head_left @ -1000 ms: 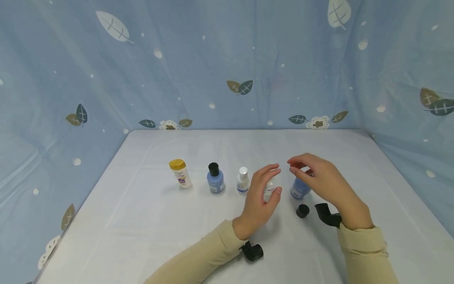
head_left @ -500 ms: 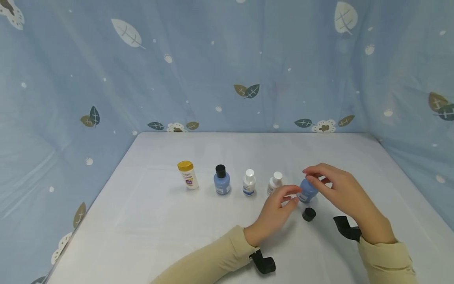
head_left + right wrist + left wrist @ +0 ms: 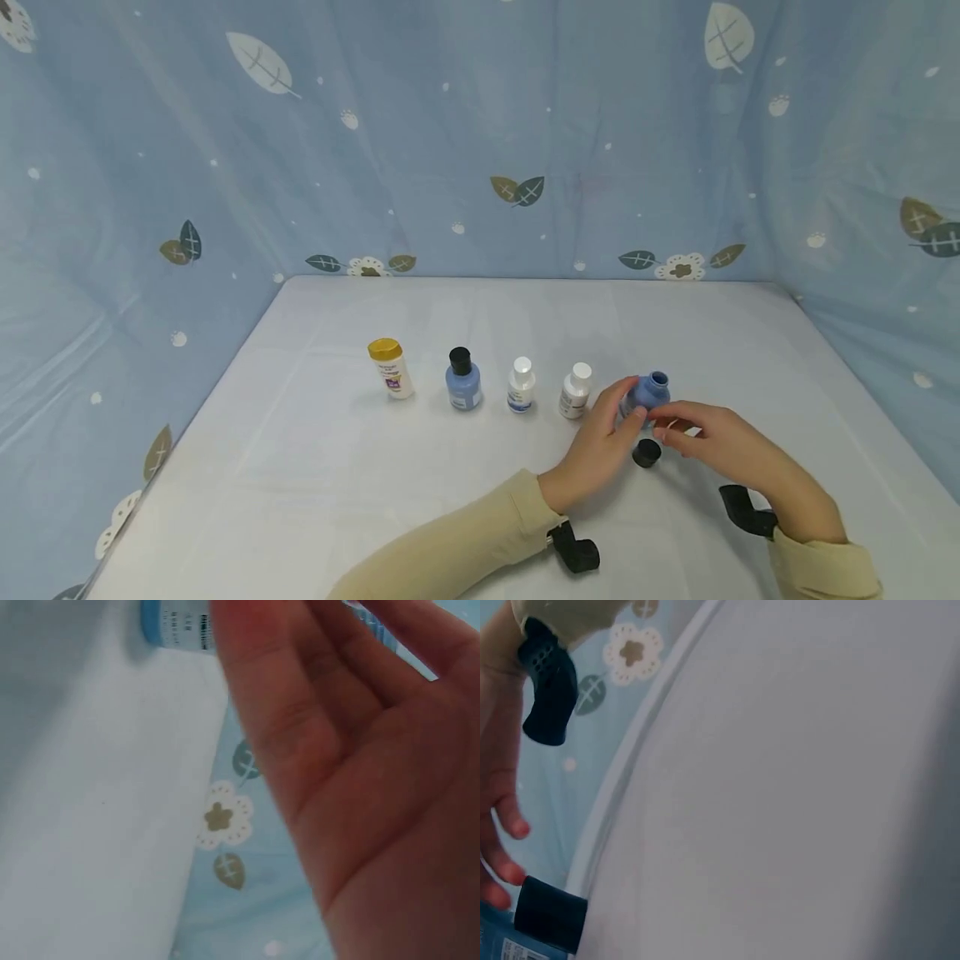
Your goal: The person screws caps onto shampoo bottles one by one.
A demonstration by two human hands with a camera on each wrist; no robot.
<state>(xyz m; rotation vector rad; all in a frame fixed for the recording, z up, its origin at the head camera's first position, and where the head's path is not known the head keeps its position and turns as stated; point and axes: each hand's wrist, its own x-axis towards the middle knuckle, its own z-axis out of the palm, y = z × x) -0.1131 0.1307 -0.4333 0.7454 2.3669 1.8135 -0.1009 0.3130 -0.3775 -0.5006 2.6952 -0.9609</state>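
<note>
In the head view, my left hand (image 3: pixel 600 446) holds the body of an uncapped blue bottle (image 3: pixel 654 392), fingers along its left side and thumb in front. The bottle's round mouth faces up, tilted slightly. My right hand (image 3: pixel 723 440) hovers just right of the bottle, fingers loosely bent and holding nothing. Below those fingertips, a black screw cap (image 3: pixel 647 453) lies on the table. The left wrist view has the cap (image 3: pixel 551 915) close up, beside the right fingertips. Part of the bottle's label (image 3: pixel 186 626) appears in the right wrist view, the rest hidden by the right hand.
Left of the hands stand two small white bottles (image 3: pixel 575 390) (image 3: pixel 521 385), a blue bottle with a black cap (image 3: pixel 463 382) and a white bottle with a gold cap (image 3: pixel 392 368). A leaf-patterned blue curtain (image 3: pixel 480 125) borders the white table (image 3: pixel 300 483).
My left hand has moved right and taken hold of the blue bottle. The right hand has come down from the bottle's top, now uncovered, toward the cap.
</note>
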